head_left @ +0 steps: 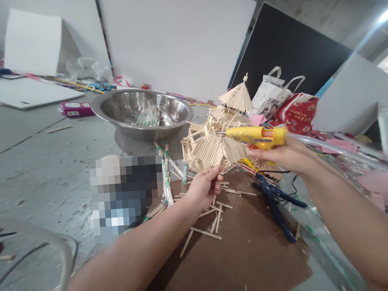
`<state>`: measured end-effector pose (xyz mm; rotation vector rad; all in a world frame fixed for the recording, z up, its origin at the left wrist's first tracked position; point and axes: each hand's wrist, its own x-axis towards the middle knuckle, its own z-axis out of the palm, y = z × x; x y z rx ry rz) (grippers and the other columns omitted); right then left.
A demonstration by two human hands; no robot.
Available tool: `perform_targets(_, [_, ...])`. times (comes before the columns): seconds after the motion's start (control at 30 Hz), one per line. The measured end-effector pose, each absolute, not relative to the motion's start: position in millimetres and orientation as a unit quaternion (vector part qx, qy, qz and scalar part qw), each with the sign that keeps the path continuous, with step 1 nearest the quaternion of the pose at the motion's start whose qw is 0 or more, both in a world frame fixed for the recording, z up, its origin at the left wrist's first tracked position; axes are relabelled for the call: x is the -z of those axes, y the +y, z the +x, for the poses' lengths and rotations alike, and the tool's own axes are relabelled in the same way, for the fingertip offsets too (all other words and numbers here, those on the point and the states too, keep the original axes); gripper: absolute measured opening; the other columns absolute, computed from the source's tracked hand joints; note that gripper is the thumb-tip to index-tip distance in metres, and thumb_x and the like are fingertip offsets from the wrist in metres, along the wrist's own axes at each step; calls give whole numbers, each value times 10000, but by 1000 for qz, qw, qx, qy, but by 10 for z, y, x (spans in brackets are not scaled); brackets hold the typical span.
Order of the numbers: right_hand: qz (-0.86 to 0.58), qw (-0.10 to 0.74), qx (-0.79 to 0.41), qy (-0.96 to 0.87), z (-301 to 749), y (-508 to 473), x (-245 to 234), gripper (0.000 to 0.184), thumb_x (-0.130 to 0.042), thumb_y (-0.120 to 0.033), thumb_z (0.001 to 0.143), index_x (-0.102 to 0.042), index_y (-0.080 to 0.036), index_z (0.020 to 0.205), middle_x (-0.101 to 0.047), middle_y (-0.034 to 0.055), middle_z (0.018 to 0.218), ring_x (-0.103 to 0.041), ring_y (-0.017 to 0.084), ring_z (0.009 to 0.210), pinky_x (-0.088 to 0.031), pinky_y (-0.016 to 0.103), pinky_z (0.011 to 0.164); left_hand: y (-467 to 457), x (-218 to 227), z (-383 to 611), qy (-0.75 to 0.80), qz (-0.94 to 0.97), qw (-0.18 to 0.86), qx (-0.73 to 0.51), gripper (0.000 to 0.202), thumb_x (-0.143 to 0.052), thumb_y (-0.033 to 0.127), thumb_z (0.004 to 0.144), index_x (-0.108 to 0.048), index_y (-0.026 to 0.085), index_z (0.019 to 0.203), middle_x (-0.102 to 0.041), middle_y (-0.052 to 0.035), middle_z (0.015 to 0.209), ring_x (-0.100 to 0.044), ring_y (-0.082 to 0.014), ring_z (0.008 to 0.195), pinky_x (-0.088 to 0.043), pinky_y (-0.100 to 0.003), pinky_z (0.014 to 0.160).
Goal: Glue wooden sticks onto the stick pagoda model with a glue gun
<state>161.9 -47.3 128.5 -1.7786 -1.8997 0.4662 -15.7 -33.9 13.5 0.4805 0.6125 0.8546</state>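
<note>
A yellow glue gun [253, 134] is gripped in my right hand [289, 155], its nozzle pointing left over the roof of a model building [207, 149] made of thin wooden sticks. The model has tiers and a pointed top roof [236, 97]. At its lower front edge, my left hand [204, 187] has thumb and forefinger pinched together, the other fingers curled. What lies between those fingertips is too small to tell. Loose cut sticks [215, 219] are scattered below my left hand. Blue-handled pliers [278, 208] lie beneath my right wrist.
A brown board [235, 266] lies under the work. Behind stands a steel basin [119, 119] holding wrapped sticks; more wrapped chopsticks [165, 178] lie in front. White and red bags [298, 111] stand back right. A clear hose or strip [340, 146] crosses behind my right forearm.
</note>
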Motion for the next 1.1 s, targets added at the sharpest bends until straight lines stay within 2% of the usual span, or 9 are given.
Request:
perform_targets(0.37, [-614,242,-202,-724,1680,-415,-1186,287,-559,-361,672,-603,-243,930,-634,28,793,-582,231,794,-488,397,657,-312,-122,-169,276,221,854,-381,119,-517,242,753,-542,134,708,-495,50,505,-364,-22,318,-251,-157,343])
perform_targets(0.63, [-627,211,-176,-729,1583,-499,-1332,238,-601,-387,624,-636,-238,807,-647,10,791,-600,225,737,-487,392,677,-326,-141,-167,282,224,847,-391,106,-502,211,761,-545,130,708,-484,52,504,-353,-20,322,-251,-153,345])
perform_targets(0.83, [-640,178,-186,-724,1527,-521,-1389,293,-578,-417,632,-634,-211,834,-650,23,836,-597,225,774,-481,368,693,-322,-133,-174,260,226,859,-378,84,-508,205,755,-529,139,707,-498,49,524,-366,-25,334,-262,-159,348])
perform_targets(1.1, [-658,127,-152,-726,1460,-561,-1515,285,-567,-453,628,-636,-241,805,-651,-10,727,-586,195,676,-460,324,617,-296,-111,-188,248,235,867,-363,80,-519,216,748,-534,141,727,-508,46,544,-373,-27,342,-268,-159,349])
